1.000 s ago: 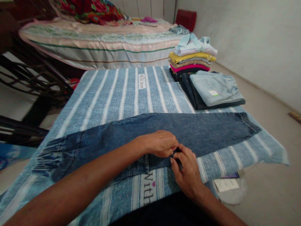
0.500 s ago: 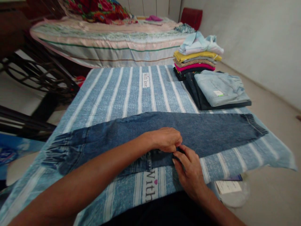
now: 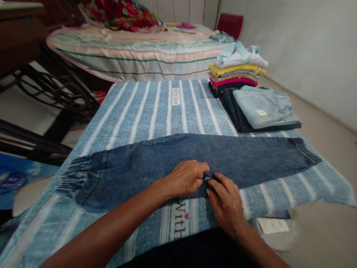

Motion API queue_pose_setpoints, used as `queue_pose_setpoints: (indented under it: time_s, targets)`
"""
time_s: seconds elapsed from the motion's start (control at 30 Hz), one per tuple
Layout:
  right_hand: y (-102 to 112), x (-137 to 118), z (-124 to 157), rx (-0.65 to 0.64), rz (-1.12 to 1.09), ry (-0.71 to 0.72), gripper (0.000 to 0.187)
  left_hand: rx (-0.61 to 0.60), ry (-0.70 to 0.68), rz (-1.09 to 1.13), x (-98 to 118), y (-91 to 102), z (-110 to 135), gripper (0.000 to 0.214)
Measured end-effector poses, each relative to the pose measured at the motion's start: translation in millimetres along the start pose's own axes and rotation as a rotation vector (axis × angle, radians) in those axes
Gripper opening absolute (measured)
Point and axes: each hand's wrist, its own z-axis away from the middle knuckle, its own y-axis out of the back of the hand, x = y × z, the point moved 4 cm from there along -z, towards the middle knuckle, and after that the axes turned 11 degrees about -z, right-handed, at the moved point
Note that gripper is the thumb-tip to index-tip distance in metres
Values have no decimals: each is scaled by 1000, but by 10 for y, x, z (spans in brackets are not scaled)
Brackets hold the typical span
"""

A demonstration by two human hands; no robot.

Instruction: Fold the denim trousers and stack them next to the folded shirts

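Observation:
Dark blue jeans (image 3: pixel 156 160) lie folded lengthwise across a blue-and-white striped cloth (image 3: pixel 156 108), with the elastic waistband at the left and the cuffs at the right. My left hand (image 3: pixel 185 178) and my right hand (image 3: pixel 227 203) meet at the near edge of the jeans in the middle. Both pinch a small piece of the denim there, fingers curled and touching each other.
A stack of folded clothes (image 3: pixel 237 70) stands at the far right of the cloth, with folded light jeans (image 3: pixel 264 108) on darker ones in front of it. A bed (image 3: pixel 139 48) lies beyond. Dark metal furniture (image 3: pixel 41 96) stands at the left. A paper tag (image 3: pixel 273 225) lies on the floor.
The view has shifted slightly. Both hands stay together at the jeans' near edge, still pinching the denim, and have moved a little toward me.

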Motion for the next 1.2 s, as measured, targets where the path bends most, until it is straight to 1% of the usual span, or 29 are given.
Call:
queue_pose_setpoints:
  time_s: [0.13, 0.27, 0.37, 0.5, 0.6, 0.77, 0.93, 1.07, 1.2]
  targets:
    - [2, -2, 4, -10, 7, -15, 23, 69, 27, 54, -10, -68, 27, 16]
    - [7, -16, 2, -9, 18, -5, 24, 82, 2, -13, 6, -113, 37, 10]
    - [14, -23, -1, 6, 20, -1, 23, 90, -17, -58, 5, -167, 50, 14]
    - [7, -13, 5, -14, 17, -22, 24, 105, -16, -89, 3, -198, 55, 19]
    - [10, -15, 8, -13, 16, -23, 24, 75, -20, -101, 26, -159, 43, 19]
    - [14, -34, -7, -19, 26, -21, 25, -34, -21, -113, 65, -65, -3, 18]
    - [16, -44, -16, -3, 45, -5, 25, -87, -12, -151, 81, -30, -49, 18]
    - [1, -33, -9, -30, 59, -2, 27, -84, 1, -193, 89, -49, -51, 24]
    - [-11, -36, -4, -56, 76, -2, 28, -39, 40, -230, 100, -88, -17, 23]
